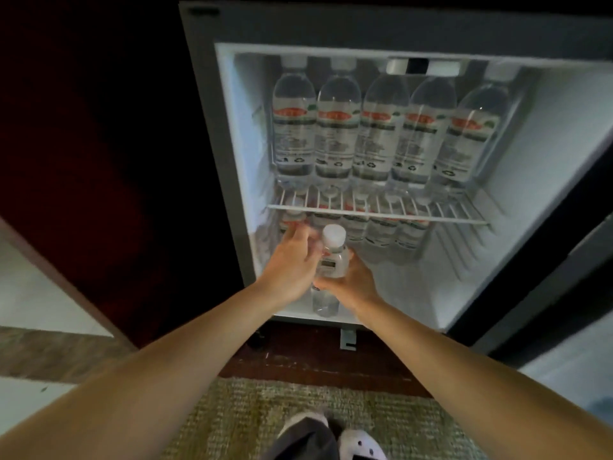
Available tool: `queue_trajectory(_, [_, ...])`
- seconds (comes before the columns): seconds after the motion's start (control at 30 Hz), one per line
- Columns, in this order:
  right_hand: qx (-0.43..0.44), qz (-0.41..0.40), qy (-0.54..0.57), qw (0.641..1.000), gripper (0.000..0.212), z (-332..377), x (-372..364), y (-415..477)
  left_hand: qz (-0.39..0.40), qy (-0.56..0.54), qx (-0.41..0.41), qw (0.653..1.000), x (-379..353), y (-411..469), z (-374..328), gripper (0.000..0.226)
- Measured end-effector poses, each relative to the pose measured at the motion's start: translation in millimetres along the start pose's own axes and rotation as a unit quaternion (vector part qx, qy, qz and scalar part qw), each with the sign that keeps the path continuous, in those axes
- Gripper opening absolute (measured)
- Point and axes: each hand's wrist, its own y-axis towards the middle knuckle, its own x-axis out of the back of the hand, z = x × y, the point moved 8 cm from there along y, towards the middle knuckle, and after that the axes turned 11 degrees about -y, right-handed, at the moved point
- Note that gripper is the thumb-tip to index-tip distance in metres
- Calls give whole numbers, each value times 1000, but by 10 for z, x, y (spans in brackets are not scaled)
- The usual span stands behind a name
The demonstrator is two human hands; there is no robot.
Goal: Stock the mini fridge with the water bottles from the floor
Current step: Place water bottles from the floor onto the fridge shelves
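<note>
The mini fridge (537, 134) stands open and lit. Several clear water bottles (381, 127) with red-and-green labels stand in a row on its wire shelf (378, 215), and more bottles (381, 232) stand below the shelf toward the back. At the lower compartment's mouth I hold one upright water bottle (331, 260) with a white cap. My left hand (292, 263) wraps its left side and my right hand (351, 283) grips it from the right and underneath. The bottle's base (325, 303) shows below my hands, just above the fridge floor.
The fridge door (564, 277) hangs open to the right. A dark red cabinet panel (99, 161) lies to the left. Below the fridge are a wooden ledge (315, 363), a woven rug (265, 413) and my slippers (358, 443).
</note>
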Motion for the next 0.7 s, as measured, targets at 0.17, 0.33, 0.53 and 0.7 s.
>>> queue_trajectory(0.17, [-14, -30, 13, 999, 64, -208, -124, 445, -13, -58, 99, 993, -216, 280, 677, 28])
queue_trajectory(0.33, [-31, -44, 27, 998, 65, -214, -177, 754, -16, -73, 160, 984, -371, 527, 1119, 37])
queue_trajectory(0.53, [4, -52, -45, 998, 64, -157, -162, 983, -31, -93, 138, 986, -423, 611, 1146, 44])
queue_trajectory(0.7, [11, -19, -82, 996, 69, -127, -239, 1034, -52, -127, 138, 981, -379, 607, 1162, 49])
